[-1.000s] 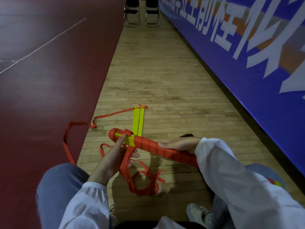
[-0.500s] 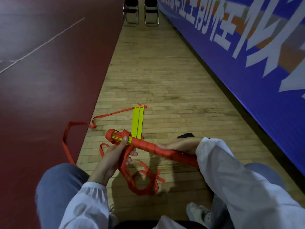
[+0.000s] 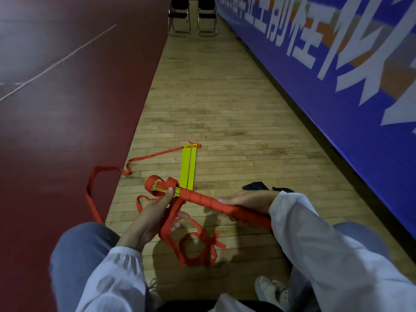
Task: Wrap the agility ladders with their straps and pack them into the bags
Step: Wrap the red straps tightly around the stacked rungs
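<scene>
The bundle of yellow plastic ladder rungs [image 3: 202, 199], partly wound in red webbing, is held above the wooden floor [image 3: 213, 109], right hand [image 3: 247, 200] gripping its wrapped end, left hand [image 3: 153, 212] holding the loose red strap [image 3: 171, 221], whose last turns may slacken if the tension drops.

- The ladder bundle [image 3: 202, 200] is a stack of flat yellow rungs wound along most of its length in red webbing. It slants from far left to near right above the floor [image 3: 225, 109], with the right hand [image 3: 247, 200] gripping its right part.
- At the bundle's left end, bare yellow rung edges show between loose red turns.
- A red strap [image 3: 167, 224] drops from the bundle through the left hand [image 3: 153, 217], whose thumb presses on the yellow edges. It ends in tangled loops on the floor nearby.
- Two loose rungs [image 3: 189, 167] lie flat side by side just beyond the bundle, pointing away.
- A trailing strap [image 3: 153, 155] runs left from their far end.
</scene>
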Motion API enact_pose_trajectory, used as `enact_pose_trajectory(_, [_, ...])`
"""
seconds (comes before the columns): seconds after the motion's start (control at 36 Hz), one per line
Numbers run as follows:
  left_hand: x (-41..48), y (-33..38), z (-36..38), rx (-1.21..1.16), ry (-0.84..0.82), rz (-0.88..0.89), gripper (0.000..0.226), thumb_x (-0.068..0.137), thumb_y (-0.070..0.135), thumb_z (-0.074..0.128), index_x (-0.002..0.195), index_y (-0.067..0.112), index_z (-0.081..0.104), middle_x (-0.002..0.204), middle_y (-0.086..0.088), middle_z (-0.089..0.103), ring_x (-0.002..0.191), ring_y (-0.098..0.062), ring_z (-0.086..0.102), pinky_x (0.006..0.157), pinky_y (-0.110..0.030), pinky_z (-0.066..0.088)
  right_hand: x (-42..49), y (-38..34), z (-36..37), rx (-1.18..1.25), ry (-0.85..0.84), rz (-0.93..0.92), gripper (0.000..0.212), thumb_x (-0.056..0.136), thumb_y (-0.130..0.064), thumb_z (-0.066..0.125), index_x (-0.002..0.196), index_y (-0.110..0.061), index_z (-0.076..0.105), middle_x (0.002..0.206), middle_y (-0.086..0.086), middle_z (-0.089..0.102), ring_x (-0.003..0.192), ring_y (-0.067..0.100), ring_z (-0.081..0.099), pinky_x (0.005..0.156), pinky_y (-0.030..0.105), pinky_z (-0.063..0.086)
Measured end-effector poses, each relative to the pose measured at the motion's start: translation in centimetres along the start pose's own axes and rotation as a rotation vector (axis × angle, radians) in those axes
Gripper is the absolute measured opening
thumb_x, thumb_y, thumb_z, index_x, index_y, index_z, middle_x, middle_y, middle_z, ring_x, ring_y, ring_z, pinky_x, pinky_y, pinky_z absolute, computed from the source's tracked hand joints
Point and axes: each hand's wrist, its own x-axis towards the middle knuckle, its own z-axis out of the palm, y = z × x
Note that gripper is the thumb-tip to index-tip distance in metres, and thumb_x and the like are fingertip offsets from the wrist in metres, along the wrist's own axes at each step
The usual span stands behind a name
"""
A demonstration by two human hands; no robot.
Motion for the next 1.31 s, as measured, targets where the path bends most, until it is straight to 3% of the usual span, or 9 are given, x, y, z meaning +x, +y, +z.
enact_pose_trajectory(0.22, [0.0, 0.5, -0.5, 0.055, -0.039, -0.054, 0.071, 0.088, 0.06, 0.042, 0.11, -0.005, 0.058, 0.078, -0.021, 0.069, 0.044, -0.018, 0.056, 0.04, -0.025, 0.048, 0.4, 0.2, -0.2, -0.094, 0.131, -0.039, 0.083, 0.066, -0.075, 0.06, 0.11, -0.004, 0.067, 0.082, 0.003, 0.066, 0.075, 0.014, 0.062, 0.079, 0.029, 0.049])
enact_pose_trajectory(0.39, [0.2, 0.6, -0.5, 0.091, -0.023, -0.072, 0.059, 0.089, 0.053, 0.05, 0.101, -0.004, 0.061, 0.077, -0.02, 0.069, 0.044, -0.019, 0.057, 0.04, -0.023, 0.048, 1.0, 0.8, 0.3, -0.171, 0.295, -0.172, 0.051, 0.074, -0.068, 0.066, 0.071, -0.018, 0.059, 0.074, 0.002, 0.062, 0.07, 0.014, 0.06, 0.076, 0.031, 0.048])
enact_pose_trajectory(0.67, [1.1, -0.3, 0.1, 0.166, 0.153, -0.024, 0.033, 0.091, 0.033, 0.064, 0.083, 0.0, 0.065, 0.059, -0.011, 0.065, 0.033, -0.011, 0.044, 0.034, -0.017, 0.036, 1.4, 1.4, 1.6, -0.271, 0.493, -0.21, 0.074, 0.047, -0.086, 0.057, 0.083, -0.021, 0.061, 0.087, 0.0, 0.067, 0.088, 0.021, 0.066, 0.084, 0.038, 0.051])
enact_pose_trajectory(0.83, [1.6, -0.9, 0.7, 0.157, 0.232, 0.018, 0.032, 0.092, 0.024, 0.064, 0.073, -0.002, 0.062, 0.045, -0.006, 0.055, 0.027, -0.009, 0.036, 0.032, -0.014, 0.028, 1.0, 1.2, 2.0, -0.302, 0.515, -0.189, 0.061, 0.073, -0.069, 0.067, 0.098, -0.013, 0.063, 0.097, 0.004, 0.067, 0.093, 0.022, 0.065, 0.087, 0.038, 0.05])
enact_pose_trajectory(0.97, [1.6, -1.0, 0.6, 0.147, 0.223, 0.023, 0.03, 0.093, 0.018, 0.062, 0.07, -0.003, 0.062, 0.042, -0.005, 0.051, 0.026, -0.009, 0.034, 0.032, -0.013, 0.025, 1.0, 0.8, 1.7, -0.349, 0.444, -0.146, 0.055, 0.075, -0.063, 0.07, 0.09, -0.011, 0.061, 0.089, 0.003, 0.062, 0.082, 0.017, 0.06, 0.072, 0.028, 0.046])
enact_pose_trajectory(1.06, [1.3, -1.1, 0.6, 0.149, 0.208, 0.034, 0.03, 0.093, 0.014, 0.061, 0.069, -0.004, 0.061, 0.041, -0.004, 0.05, 0.026, -0.008, 0.034, 0.031, -0.013, 0.026, 0.7, 0.3, 0.9, -0.333, 0.329, -0.156, 0.053, 0.083, -0.059, 0.064, 0.087, -0.006, 0.056, 0.086, 0.009, 0.049, 0.078, 0.028, 0.05, 0.062, 0.021, 0.035])
enact_pose_trajectory(1.11, [1.1, -1.2, 0.6, 0.146, 0.208, 0.043, 0.029, 0.093, 0.013, 0.061, 0.071, -0.005, 0.062, 0.041, -0.004, 0.05, 0.026, -0.009, 0.034, 0.031, -0.014, 0.026, 0.3, -0.1, 0.2, -0.27, 0.263, -0.125, 0.061, 0.088, -0.058, 0.056, 0.095, 0.002, 0.061, 0.09, 0.007, 0.05, 0.083, 0.035, 0.052, 0.074, 0.022, 0.039])
enact_pose_trajectory(1.19, [0.8, -1.3, 0.5, 0.139, 0.206, 0.077, 0.027, 0.093, 0.013, 0.061, 0.075, -0.008, 0.064, 0.043, -0.005, 0.051, 0.027, -0.009, 0.034, 0.033, -0.015, 0.028, 0.3, -0.4, -0.3, -0.166, 0.187, -0.039, 0.049, 0.095, -0.058, 0.044, 0.106, -0.015, 0.064, 0.097, -0.003, 0.062, 0.093, 0.016, 0.06, 0.093, 0.031, 0.042])
enact_pose_trajectory(1.31, [0.6, -1.2, 0.5, 0.154, 0.191, 0.12, 0.027, 0.093, 0.014, 0.061, 0.078, -0.008, 0.065, 0.045, -0.007, 0.053, 0.028, -0.01, 0.035, 0.034, -0.017, 0.029, 1.1, -0.1, -0.6, 0.071, 0.051, 0.014, 0.05, 0.099, -0.052, 0.04, 0.121, -0.013, 0.062, 0.089, 0.002, 0.069, 0.08, 0.014, 0.065, 0.073, 0.023, 0.05])
